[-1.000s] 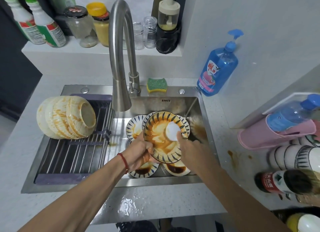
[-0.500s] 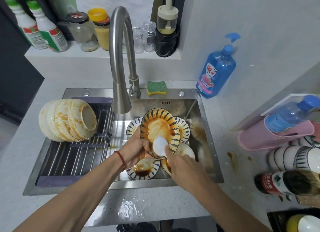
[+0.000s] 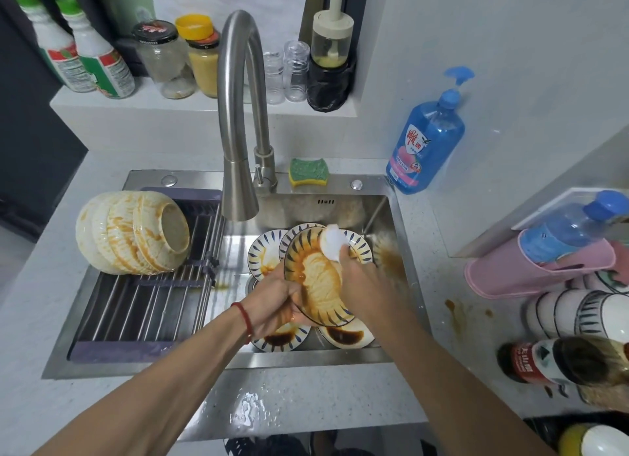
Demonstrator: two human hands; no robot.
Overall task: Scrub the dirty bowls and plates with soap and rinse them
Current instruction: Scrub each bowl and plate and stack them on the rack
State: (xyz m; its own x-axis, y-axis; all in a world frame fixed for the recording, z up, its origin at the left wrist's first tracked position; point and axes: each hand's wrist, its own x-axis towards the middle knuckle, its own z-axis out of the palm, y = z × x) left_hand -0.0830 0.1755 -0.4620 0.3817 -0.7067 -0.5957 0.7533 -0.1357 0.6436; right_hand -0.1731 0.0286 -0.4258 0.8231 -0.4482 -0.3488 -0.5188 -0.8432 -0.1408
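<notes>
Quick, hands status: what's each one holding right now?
Left hand: grips the tilted dirty plate at its lower edge.
Right hand: holds a white scrub pad against the plate.

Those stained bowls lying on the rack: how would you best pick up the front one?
Hook fingers over the rim of the front bowl, coming from the right. The stacked bowls lie on their sides nested, mouths facing right, so only that rim is free.

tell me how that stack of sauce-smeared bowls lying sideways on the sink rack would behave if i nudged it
The stack of bowls lies on its round sides across the rack, so it would probably roll. The nested, sauce-slicked bowls may slide apart. They look ceramic, so likely heavy and chippable.
</notes>
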